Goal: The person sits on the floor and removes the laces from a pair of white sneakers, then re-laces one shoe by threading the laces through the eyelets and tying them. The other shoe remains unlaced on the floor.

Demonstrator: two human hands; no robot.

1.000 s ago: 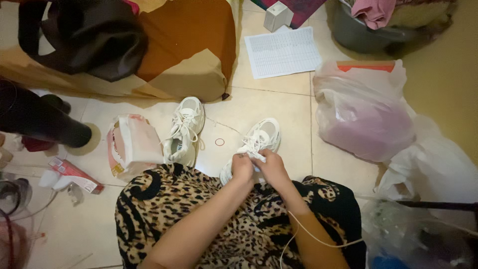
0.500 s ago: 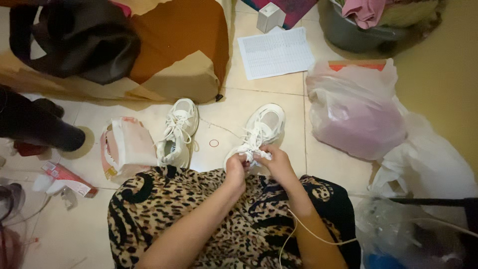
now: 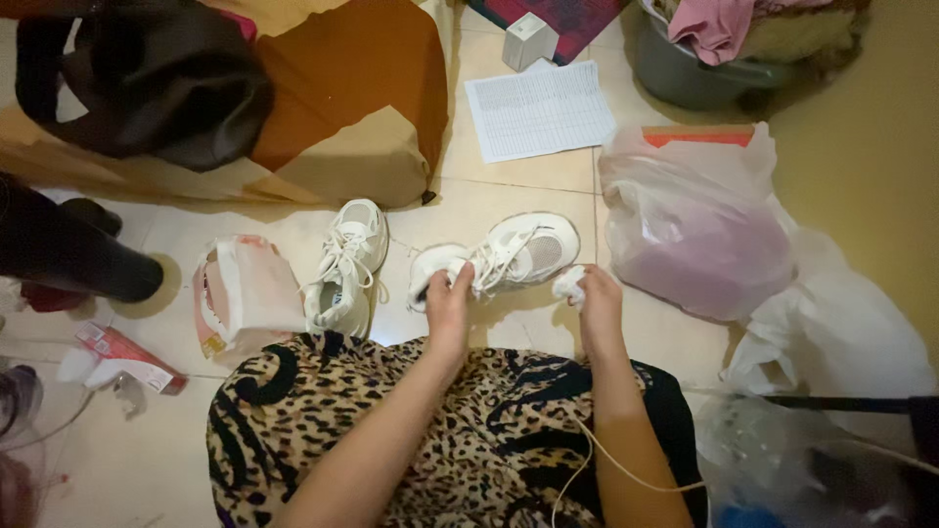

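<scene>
Two bare hands work over a tiled floor (image 3: 509, 200), seen from above the person's leopard-print lap (image 3: 430, 430). Far to the left of the left hand lies a dark boot (image 3: 68, 256), and nearer it a crumpled paper bag (image 3: 249, 291); just left of that hand stands a white laced sneaker (image 3: 344, 266), toe pointing away from the person. Left hand (image 3: 448, 301): fingers curled over the toe end of a second white sneaker (image 3: 509, 256), which lies turned sideways, its length running from this hand toward the right hand; thumb and fingers grip the shoe's front edge. Right hand (image 3: 597, 298): closed around a small white wad (image 3: 568, 284), cloth or tissue, cannot be told which, held just beside the heel end of the sideways sneaker and apart from it. Beyond the hands lies a printed sheet of paper (image 3: 538, 110). Just right of the right hand sits a translucent plastic bag (image 3: 699, 230) with pinkish contents; farther right, a white plastic bag (image 3: 841, 332). A thin white cable (image 3: 606, 460) crosses the right forearm.
</scene>
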